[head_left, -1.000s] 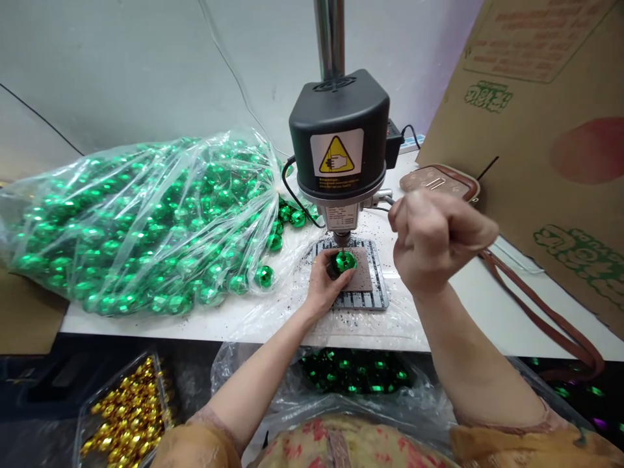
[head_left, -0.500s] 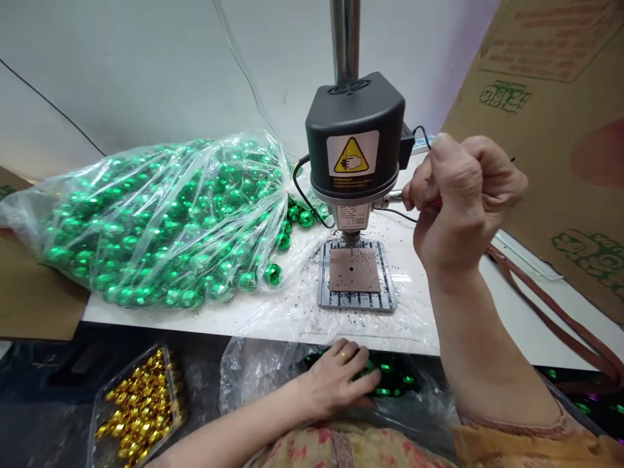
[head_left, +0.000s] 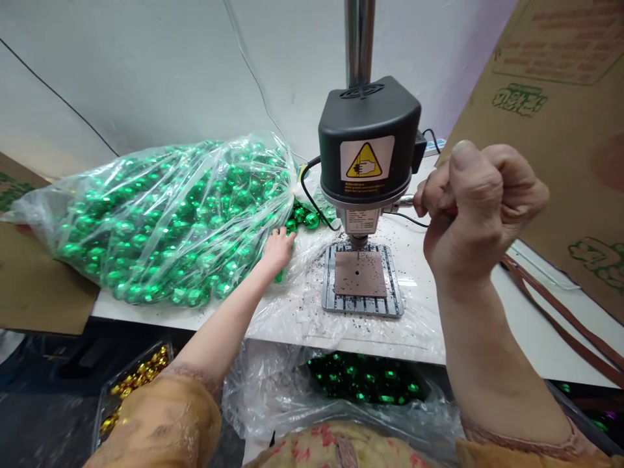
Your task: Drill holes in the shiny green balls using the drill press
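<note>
At right edge of bag [head_left: 170, 227]; left hand [head_left: 279, 249]; gap before drill base [head_left: 361, 306]

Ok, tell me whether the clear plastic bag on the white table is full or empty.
Mostly full: shiny green faceted balls crowd the bag along most of its length.

The tabletop [head_left: 422, 250] is brightly lit, while the lower left is sunk in shadow. Sharp glints are thrown off the plastic bag [head_left: 180, 221] at left; at upper right, the wall [head_left: 480, 39] is tinted purple and the cardboard box's [head_left: 550, 140] printing is softly blurred.
</note>
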The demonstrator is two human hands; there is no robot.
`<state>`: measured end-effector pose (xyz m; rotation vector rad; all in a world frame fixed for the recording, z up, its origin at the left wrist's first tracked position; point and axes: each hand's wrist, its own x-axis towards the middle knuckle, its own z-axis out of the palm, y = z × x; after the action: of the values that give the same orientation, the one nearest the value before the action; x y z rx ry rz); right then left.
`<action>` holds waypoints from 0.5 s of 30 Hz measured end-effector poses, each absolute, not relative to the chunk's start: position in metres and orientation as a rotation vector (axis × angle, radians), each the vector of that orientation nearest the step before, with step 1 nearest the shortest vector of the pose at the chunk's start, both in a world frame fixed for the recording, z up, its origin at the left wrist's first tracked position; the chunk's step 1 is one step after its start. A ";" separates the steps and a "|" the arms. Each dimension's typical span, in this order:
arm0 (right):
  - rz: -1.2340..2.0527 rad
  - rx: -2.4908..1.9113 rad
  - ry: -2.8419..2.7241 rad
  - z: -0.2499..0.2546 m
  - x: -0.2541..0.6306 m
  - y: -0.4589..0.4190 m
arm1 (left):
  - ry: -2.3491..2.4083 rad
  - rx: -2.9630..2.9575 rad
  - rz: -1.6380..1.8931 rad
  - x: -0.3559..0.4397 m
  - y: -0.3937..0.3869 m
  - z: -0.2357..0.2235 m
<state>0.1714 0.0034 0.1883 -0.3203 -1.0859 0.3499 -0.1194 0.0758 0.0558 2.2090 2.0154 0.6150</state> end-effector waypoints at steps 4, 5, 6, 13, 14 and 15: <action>0.359 -0.326 -1.101 0.188 0.172 0.002 | 1.778 2.042 0.947 -0.113 0.060 0.060; 0.360 -0.326 -1.103 0.188 0.172 0.002 | 1.662 1.928 1.043 -0.109 0.051 0.061; 0.360 -0.324 -1.101 0.188 0.172 0.002 | 1.540 1.791 1.110 -0.104 0.043 0.061; 0.376 -0.316 -1.081 0.189 0.170 0.001 | 1.137 1.286 1.070 -0.061 0.002 0.047; 0.374 -0.317 -1.083 0.189 0.170 0.001 | 1.130 1.307 1.071 -0.056 0.002 0.043; 0.371 -0.322 -1.085 0.189 0.170 0.001 | 1.124 1.331 1.080 -0.052 0.002 0.039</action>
<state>0.1697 0.0009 0.1885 -0.3217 -1.0845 0.3712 -0.0525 0.0024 0.0390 1.3313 1.1240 1.0798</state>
